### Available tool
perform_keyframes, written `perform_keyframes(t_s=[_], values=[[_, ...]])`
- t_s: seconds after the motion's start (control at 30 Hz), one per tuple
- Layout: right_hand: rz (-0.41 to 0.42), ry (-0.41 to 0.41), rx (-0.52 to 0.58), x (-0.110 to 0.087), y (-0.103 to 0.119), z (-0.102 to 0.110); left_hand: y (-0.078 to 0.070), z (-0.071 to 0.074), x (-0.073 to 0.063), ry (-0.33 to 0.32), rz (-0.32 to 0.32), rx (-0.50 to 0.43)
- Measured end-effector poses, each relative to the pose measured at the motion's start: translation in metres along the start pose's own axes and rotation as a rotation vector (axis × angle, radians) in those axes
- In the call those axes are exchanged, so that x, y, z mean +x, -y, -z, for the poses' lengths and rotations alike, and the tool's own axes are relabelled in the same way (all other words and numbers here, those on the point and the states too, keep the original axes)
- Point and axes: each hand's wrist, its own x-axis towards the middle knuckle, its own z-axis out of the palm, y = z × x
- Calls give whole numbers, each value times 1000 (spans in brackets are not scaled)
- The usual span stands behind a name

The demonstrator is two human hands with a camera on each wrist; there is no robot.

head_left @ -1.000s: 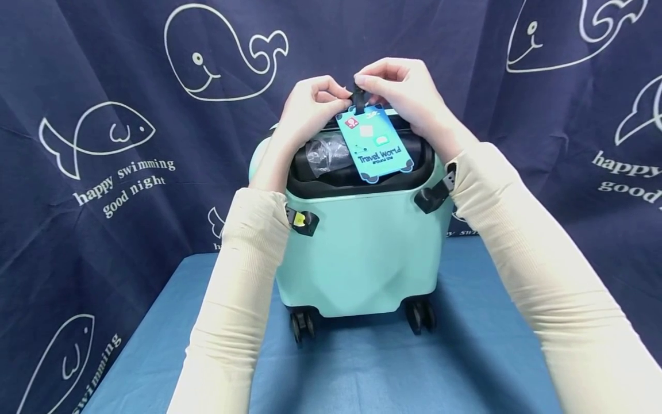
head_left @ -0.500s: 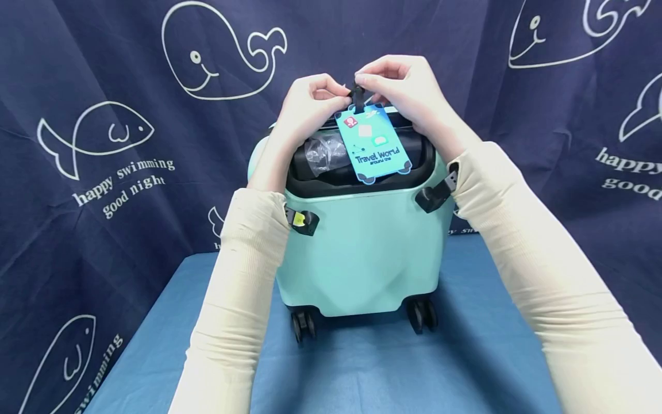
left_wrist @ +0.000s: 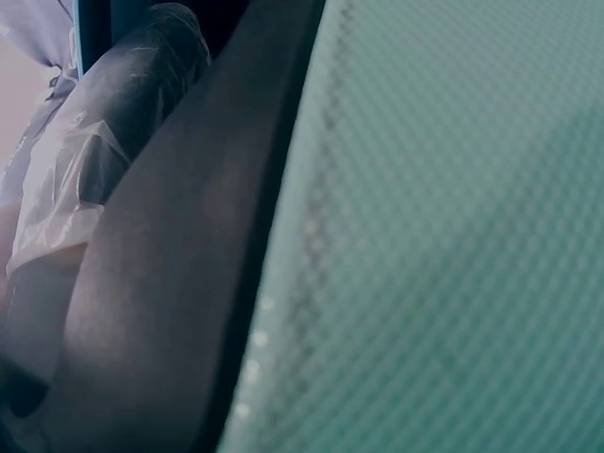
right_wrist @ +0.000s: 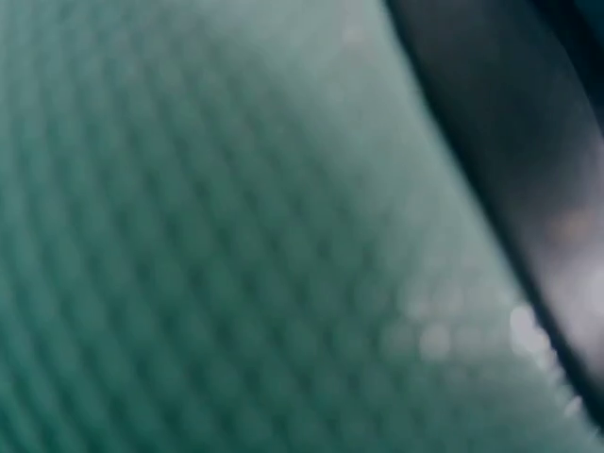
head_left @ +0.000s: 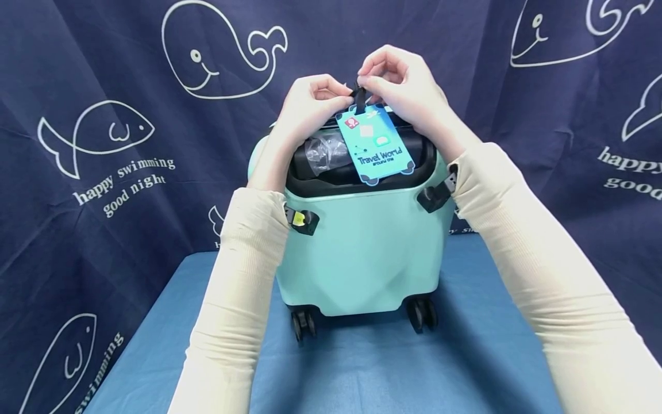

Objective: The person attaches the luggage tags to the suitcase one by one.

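A mint-green suitcase [head_left: 362,247] stands upright on its wheels. Over its black top recess hangs a blue luggage tag [head_left: 376,144] printed "Travel World", on a black strap [head_left: 360,99]. My left hand [head_left: 312,106] pinches the strap from the left between thumb and fingertips. From the right, my right hand [head_left: 403,83] pinches the strap's upper end. Clear plastic wrap [left_wrist: 71,189] covers part of the black handle bar in the left wrist view. The right wrist view holds only blurred green shell [right_wrist: 217,245] and black trim [right_wrist: 510,123]. The strap behind my fingertips is hidden.
The suitcase rests on a blue cloth-covered table [head_left: 357,374]. Close behind it hangs a dark blue curtain [head_left: 129,57] with white whale and fish drawings. A small black camera [head_left: 305,221] sits at the left cuff, another black camera [head_left: 434,197] at the right cuff.
My right hand has risen slightly, with its fingers still at the strap. The left hand stays almost in place. The tag has shifted only a little.
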Motion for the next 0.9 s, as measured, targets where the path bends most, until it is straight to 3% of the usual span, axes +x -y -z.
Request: perform_keyframes(t_s=[0.3,0.57,0.9], values=[[-1,21,24,-3,3,0,0,1,1,-19,13,9],[29,-37,-148,-2,1,2,-1,1,2,-21,1,22],[-62,-25,-336,-4,4,3,-1,1,0,-20,22,61]])
